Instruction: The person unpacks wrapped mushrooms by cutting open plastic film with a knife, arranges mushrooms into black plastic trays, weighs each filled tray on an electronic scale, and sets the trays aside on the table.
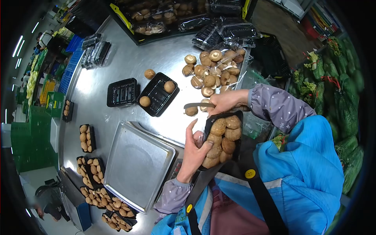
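- The left hand [194, 147] grips the side of a black tray [206, 129] packed with mushrooms, thumb over its rim, by the near edge of the bench [164, 55].
- The right hand [225, 102] is closed on a knife [196, 105] at that tray's far end.
- A metal pan [139, 166] lies left of the left hand.
- Loose mushrooms [210, 80] are heaped toward the right edge.
- Mid-bench, an open tray [158, 94] carries two mushrooms.
- A dark crate [145, 38] stands at the far edge.
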`<state>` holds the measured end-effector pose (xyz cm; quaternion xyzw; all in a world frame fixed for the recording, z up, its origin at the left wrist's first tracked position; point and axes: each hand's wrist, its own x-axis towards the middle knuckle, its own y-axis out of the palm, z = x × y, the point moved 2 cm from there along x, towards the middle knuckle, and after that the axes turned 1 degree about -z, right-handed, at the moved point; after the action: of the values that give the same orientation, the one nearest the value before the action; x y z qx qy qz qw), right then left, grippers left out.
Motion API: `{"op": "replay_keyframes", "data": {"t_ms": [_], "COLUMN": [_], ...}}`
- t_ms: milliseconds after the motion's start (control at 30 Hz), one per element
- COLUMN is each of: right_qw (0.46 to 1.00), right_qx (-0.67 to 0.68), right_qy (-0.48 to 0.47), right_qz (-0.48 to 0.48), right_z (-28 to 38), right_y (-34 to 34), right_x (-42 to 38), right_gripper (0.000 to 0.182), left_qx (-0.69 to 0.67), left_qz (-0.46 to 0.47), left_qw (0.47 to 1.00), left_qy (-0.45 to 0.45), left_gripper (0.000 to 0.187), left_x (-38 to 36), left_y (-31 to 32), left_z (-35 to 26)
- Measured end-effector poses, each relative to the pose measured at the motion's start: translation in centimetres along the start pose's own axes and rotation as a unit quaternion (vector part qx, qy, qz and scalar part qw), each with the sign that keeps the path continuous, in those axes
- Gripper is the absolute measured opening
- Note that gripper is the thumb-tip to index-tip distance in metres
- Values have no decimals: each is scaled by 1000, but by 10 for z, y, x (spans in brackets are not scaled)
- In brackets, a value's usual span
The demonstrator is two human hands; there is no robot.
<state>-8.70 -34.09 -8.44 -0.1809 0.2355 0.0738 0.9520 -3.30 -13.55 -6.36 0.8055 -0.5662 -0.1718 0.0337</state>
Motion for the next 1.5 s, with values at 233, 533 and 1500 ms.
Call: {"op": "replay_keyframes", "data": {"t_ms": [233,533,1500], "right_qw": [983,996,905], "right_qx": [72,-38,-305], "right_qy": [94,-71,-154], "right_qz": [138,45,-252], "right_z": [-6,-34,35], "right_y": [4,-4,-54], "right_x": [10,9,61], "right_gripper": [15,18,20], "left_qx": [163,253,-436], "left_qz": [20,-54,-440], "left_qw": [982,966,772], "left_qy": [95,24,140], "left_gripper": [61,37,48], "left_x": [4,13,-146], "left_y": [-3,-6,-128], "left_z": [-4,-3,20]}}
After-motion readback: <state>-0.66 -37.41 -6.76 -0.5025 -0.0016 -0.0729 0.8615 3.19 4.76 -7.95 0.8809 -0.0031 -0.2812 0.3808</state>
